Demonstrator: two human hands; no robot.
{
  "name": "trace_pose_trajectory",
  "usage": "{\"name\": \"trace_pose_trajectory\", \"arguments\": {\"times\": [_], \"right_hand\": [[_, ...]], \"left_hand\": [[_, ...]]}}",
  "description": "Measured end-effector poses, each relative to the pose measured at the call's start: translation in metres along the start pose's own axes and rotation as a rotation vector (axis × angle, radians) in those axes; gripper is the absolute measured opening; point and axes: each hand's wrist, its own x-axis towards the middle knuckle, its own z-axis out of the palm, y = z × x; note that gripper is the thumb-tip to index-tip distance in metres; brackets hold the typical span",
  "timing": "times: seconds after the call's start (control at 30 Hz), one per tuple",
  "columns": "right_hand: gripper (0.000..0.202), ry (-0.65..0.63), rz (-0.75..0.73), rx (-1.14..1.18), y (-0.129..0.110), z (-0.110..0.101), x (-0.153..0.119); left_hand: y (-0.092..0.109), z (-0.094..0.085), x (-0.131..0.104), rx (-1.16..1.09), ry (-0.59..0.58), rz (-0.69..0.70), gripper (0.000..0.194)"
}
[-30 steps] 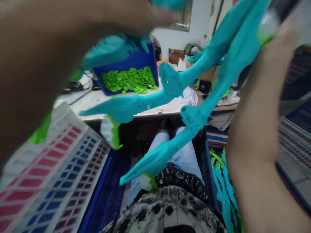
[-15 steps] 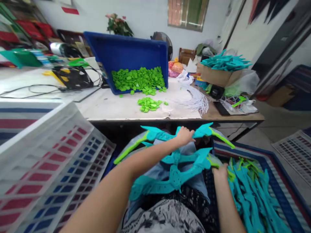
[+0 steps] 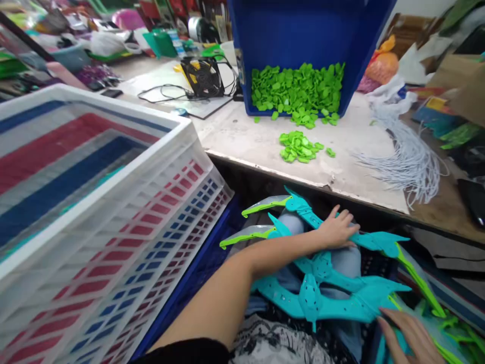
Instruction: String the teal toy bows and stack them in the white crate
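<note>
Two teal toy bows with lime-green limbs lie across my lap. My left hand (image 3: 337, 228) rests on the far toy bow (image 3: 379, 239), fingers stretched and apart over its middle. Closer to my body is the near toy bow (image 3: 310, 298), its teal body lying below my left forearm. At its right end, my right hand (image 3: 413, 333) has its fingers apart, the fingertips close to the joint between teal body and green limb. Whether they touch it I cannot tell. More teal and green parts lie under and beyond my right hand, partly hidden.
A white plastic crate (image 3: 151, 222) stands at my left. On the table (image 3: 242, 136) are a blue bin (image 3: 303, 35) of green pieces, a small green pile (image 3: 299, 146), a bundle of white cords (image 3: 413, 156) and a black fan (image 3: 204, 76).
My view has swung left. My left hand's fingers have loosened from their grip on the far bow. The right hand has come off the green limb, with its fingers spread.
</note>
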Motion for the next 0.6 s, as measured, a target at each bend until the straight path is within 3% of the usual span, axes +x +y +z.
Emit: {"name": "trace_pose_trajectory", "arguments": {"times": [0.13, 0.2, 0.3, 0.43, 0.53, 0.6], "right_hand": [[0.052, -0.048, -0.561, -0.366, -0.052, 0.044, 0.045], [0.053, -0.084, -0.645, -0.533, -0.074, 0.068, 0.057], [0.046, -0.104, -0.565, -0.662, -0.095, 0.094, 0.055], [0.050, -0.138, -0.407, -0.620, -0.102, 0.112, 0.027], [0.056, -0.223, -0.316, -0.496, -0.094, 0.103, 0.010], [0.051, -0.294, -0.337, -0.376, -0.092, 0.084, 0.019]], "left_hand": [[-0.008, -0.006, -0.030, -0.041, -0.018, -0.291, 0.070], [-0.016, -0.009, -0.041, -0.075, -0.097, -0.303, 0.073], [-0.029, -0.014, -0.048, -0.114, -0.202, -0.291, 0.075], [-0.039, -0.022, -0.048, -0.112, -0.242, -0.377, 0.076], [-0.040, -0.021, -0.048, -0.098, -0.208, -0.451, 0.075], [-0.039, -0.016, -0.047, -0.098, -0.184, -0.462, 0.074]]}}
